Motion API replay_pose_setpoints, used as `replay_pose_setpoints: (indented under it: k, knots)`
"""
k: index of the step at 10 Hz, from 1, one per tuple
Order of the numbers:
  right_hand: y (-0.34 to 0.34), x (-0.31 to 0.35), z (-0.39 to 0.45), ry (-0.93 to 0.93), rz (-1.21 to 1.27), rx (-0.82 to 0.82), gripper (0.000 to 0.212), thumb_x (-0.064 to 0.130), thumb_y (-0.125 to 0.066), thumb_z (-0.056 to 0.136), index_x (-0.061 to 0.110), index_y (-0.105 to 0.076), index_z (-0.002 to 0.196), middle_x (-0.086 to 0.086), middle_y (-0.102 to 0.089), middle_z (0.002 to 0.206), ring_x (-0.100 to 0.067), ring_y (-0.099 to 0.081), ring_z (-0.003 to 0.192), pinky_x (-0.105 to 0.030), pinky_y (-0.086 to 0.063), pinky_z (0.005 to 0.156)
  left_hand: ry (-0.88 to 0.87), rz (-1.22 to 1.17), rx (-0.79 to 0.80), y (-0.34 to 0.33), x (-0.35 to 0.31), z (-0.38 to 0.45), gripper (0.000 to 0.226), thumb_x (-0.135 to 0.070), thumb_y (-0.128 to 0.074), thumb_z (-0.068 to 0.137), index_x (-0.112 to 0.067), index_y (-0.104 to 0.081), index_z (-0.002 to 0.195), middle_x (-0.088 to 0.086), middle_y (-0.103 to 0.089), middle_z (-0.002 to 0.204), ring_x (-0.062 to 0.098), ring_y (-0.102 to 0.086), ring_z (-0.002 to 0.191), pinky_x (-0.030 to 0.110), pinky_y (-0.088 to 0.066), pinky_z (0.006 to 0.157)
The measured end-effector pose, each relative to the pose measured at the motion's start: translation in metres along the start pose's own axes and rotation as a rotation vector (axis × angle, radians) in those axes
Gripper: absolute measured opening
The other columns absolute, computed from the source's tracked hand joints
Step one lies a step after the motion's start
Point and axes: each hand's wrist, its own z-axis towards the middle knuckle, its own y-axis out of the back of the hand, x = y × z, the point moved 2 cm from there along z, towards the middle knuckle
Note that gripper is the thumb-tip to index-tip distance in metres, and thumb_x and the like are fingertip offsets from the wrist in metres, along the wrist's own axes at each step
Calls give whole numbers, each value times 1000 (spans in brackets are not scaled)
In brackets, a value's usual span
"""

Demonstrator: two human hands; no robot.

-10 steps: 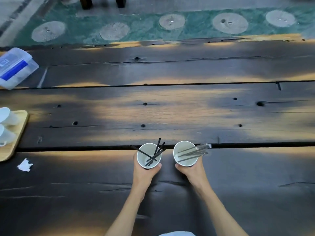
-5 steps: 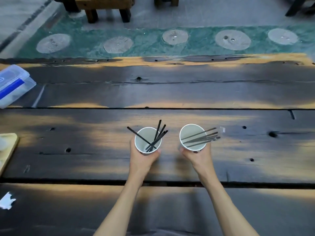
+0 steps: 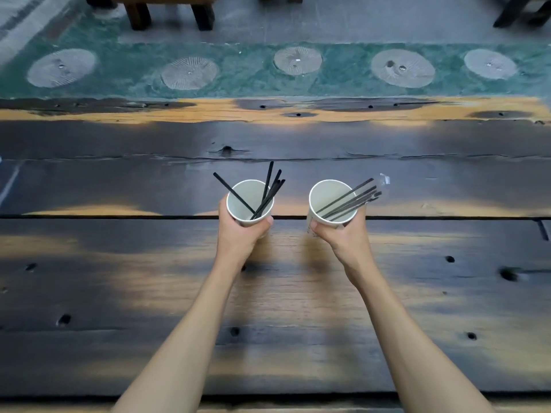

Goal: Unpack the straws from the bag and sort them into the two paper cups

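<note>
Two white paper cups are held out over the dark wooden table [image 3: 119,293]. My left hand [image 3: 238,234] grips the left paper cup [image 3: 240,201], which holds several black straws [image 3: 269,192] fanning up and out. My right hand [image 3: 343,236] grips the right paper cup [image 3: 325,198]; its black straws [image 3: 354,198] lean to the right, and they look clear-wrapped, with a bit of clear plastic [image 3: 384,178] at their tips. No bag is in view.
The table's far edge [image 3: 268,113] runs across the upper part of the view. Beyond it lie a green floor strip with round stone discs [image 3: 298,59] and dark wooden furniture legs [image 3: 202,13].
Both hands have carried the cups away from my body toward the table's far side. The view has shifted forward; the plastic box and wooden tray at the left have left the frame.
</note>
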Motion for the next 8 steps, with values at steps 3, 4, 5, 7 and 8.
replay_pose_setpoints:
  k: [3,4,5,7,8]
  knots:
    - [-3,-39,26,-53,-30,-35,79,20,-88,66,23,-40,129,1,-63,120,-16,-61,113,-50,-48,103,24,52,15,-10,28,22,75,-11,-88,70,-26,-43,129,-10,-60,120,-7,-56,106,14,-49,90]
    - [-3,-45,31,-57,-24,-39,80,20,-87,67,24,-39,130,1,-62,121,-16,-60,114,-48,-46,105,20,57,26,-10,32,24,78,-11,-89,68,-23,-44,131,-7,-60,123,4,-59,112,27,-49,99]
    - [-4,-46,33,-53,-23,-26,80,19,-87,66,25,-38,129,-1,-61,123,-19,-60,116,-51,-45,105,0,54,29,-9,36,25,81,-11,-90,66,-21,-44,132,-2,-61,126,11,-59,116,37,-49,104]
    - [-3,-45,23,-78,-45,16,83,18,-90,65,26,-38,129,1,-58,128,-13,-56,120,-47,-42,109,38,41,56,-3,37,18,94,-14,-92,64,-25,-38,141,-5,-54,138,9,-53,127,40,-44,110]
    - [0,-41,9,-96,-21,-9,90,21,-89,63,30,-33,134,8,-49,138,-9,-49,128,-47,-39,112,51,107,11,6,31,4,104,-29,-90,63,-32,-29,147,-8,-42,146,10,-41,136,42,-34,116]
